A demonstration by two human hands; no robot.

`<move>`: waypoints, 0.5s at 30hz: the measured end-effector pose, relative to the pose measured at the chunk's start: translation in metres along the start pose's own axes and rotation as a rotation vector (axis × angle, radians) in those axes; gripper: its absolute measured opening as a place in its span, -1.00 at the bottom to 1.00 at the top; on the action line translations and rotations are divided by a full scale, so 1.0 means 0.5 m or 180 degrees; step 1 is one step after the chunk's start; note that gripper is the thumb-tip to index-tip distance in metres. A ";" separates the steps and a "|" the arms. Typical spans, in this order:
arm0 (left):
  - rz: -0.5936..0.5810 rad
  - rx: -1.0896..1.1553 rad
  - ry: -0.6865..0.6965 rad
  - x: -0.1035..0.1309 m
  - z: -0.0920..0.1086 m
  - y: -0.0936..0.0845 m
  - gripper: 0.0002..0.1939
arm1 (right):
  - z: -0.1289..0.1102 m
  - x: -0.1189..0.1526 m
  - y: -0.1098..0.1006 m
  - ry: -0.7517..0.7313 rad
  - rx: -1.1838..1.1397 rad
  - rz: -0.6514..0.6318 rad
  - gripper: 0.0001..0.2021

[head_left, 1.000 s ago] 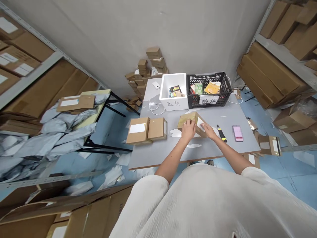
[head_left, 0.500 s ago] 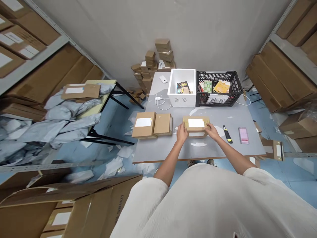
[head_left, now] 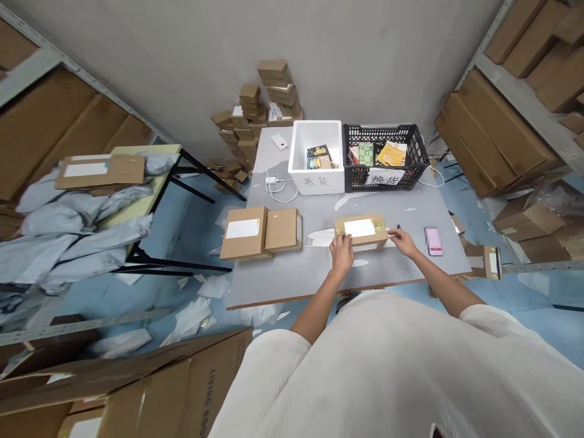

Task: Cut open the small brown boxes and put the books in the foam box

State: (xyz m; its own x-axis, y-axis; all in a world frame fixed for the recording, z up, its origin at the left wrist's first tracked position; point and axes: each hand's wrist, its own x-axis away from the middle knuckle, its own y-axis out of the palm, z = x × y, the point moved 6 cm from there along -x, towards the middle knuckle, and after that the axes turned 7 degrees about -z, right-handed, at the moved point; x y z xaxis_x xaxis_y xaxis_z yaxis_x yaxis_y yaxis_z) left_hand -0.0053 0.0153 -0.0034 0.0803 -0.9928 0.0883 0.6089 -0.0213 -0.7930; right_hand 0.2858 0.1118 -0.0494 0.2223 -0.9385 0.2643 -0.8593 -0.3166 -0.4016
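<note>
Left hand (head_left: 342, 252) laying loosely open fingers on the near-left edge of a taped box (head_left: 364, 227), box lying on the table (head_left: 292, 277), right hand (head_left: 403, 243) hovering by its right end, grip unclear, foam bin (head_left: 316, 180) and crate (head_left: 384, 177) standing behind.

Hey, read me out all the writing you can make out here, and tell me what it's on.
"换货": paper sign on the black plastic crate
"退货", faint: white foam box
"LIVING ROO", cut off by the picture's edge: large open carton
Too small or blurred: print on the white parcel labels; pink pixelated item.
</note>
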 end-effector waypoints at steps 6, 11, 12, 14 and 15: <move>-0.0179 -0.0563 0.0112 0.019 0.048 0.022 -0.46 | 0.119 0.015 -0.085 0.0935 0.0721 0.0383 -0.67; -0.0162 -0.0962 -0.0121 0.012 0.045 0.041 -0.48 | 0.175 0.021 -0.095 0.1417 0.1446 0.0115 -0.51; -0.0137 -0.1033 -0.0158 0.009 0.043 0.045 -0.48 | 0.179 0.018 -0.093 0.1458 0.1570 0.0064 -0.48; -0.0054 -0.1114 -0.0201 0.003 0.036 0.052 -0.47 | 0.182 0.011 -0.087 0.1468 0.1796 0.0002 -0.46; -0.0007 -0.1123 -0.0207 0.001 0.032 0.055 -0.46 | 0.183 0.007 -0.084 0.1442 0.1899 -0.0021 -0.47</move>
State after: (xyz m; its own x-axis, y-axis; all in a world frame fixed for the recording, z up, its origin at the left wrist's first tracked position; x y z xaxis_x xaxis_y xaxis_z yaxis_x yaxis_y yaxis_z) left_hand 0.0240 0.0162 -0.0156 0.1363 -0.9834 0.1195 0.3001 -0.0740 -0.9510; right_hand 0.3648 0.1090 -0.1118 -0.0959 -0.8284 0.5518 -0.4342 -0.4640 -0.7721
